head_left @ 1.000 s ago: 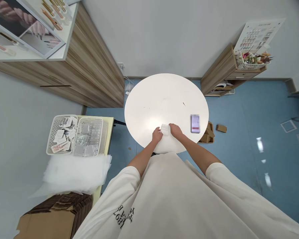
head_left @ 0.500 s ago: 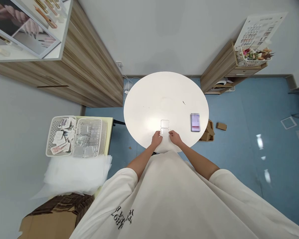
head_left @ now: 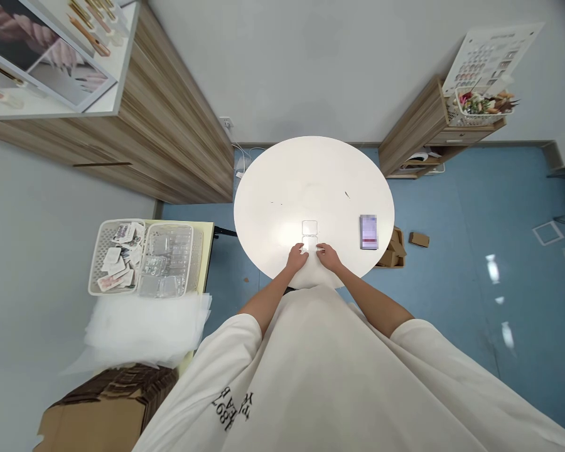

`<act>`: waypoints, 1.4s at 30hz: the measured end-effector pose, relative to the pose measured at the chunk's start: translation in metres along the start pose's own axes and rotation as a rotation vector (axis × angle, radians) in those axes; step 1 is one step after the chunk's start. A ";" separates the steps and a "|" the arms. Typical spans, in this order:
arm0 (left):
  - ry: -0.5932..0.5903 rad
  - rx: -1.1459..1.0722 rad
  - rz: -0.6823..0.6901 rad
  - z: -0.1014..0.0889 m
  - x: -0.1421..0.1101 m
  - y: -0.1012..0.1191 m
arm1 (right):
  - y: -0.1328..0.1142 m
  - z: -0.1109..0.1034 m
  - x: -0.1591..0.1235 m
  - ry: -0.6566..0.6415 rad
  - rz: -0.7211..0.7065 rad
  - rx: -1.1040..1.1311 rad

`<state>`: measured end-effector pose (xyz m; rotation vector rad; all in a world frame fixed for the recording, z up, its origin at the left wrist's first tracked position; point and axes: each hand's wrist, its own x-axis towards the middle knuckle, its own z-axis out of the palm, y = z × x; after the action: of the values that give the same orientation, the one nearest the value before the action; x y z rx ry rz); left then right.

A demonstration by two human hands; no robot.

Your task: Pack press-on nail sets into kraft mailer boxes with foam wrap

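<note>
A small clear plastic hinged box (head_left: pixel 309 228) lies opened out on the white oval table (head_left: pixel 311 169), its two square halves one behind the other. My left hand (head_left: pixel 297 257) has its fingers curled at the left edge of the near half. At the right edge of that half, my right hand (head_left: pixel 328 257) pinches with bent fingers. The fingertips cover the near half's lower sides. Nothing can be made out inside the box. To the right on the table lies a phone (head_left: pixel 368 232) with a blurred screen.
On a side table at left, one white basket (head_left: pixel 94 263) holds cards and another (head_left: pixel 191 260) holds clear boxes. Foam sheets (head_left: pixel 145 329) and folded cardboard (head_left: pixel 94 420) are nearer. Wooden cabinets (head_left: pixel 183 113) flank the table. A carton (head_left: pixel 395 251) sits on the floor.
The clear box was shut between my hands; its lid has swung open, away from me. Since then the opened box has slid slightly away from me, with both hands staying at its near half.
</note>
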<state>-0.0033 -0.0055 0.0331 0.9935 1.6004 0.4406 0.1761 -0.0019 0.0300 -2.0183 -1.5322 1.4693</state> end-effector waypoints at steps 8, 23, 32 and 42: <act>0.090 0.005 -0.009 -0.017 -0.019 -0.012 | 0.014 -0.017 -0.013 0.019 -0.035 -0.001; 0.364 -0.089 0.124 -0.091 -0.079 -0.029 | -0.077 0.032 -0.015 -0.125 -0.324 -0.088; 0.459 -0.060 0.218 -0.189 -0.118 -0.089 | -0.155 0.145 -0.034 -0.185 -0.452 -0.204; 0.614 -0.061 0.307 -0.351 -0.154 -0.161 | -0.280 0.302 -0.066 -0.241 -0.635 -0.288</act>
<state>-0.3888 -0.1405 0.1091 1.1259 1.9577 1.0800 -0.2308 -0.0469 0.1090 -1.2850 -2.3130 1.3029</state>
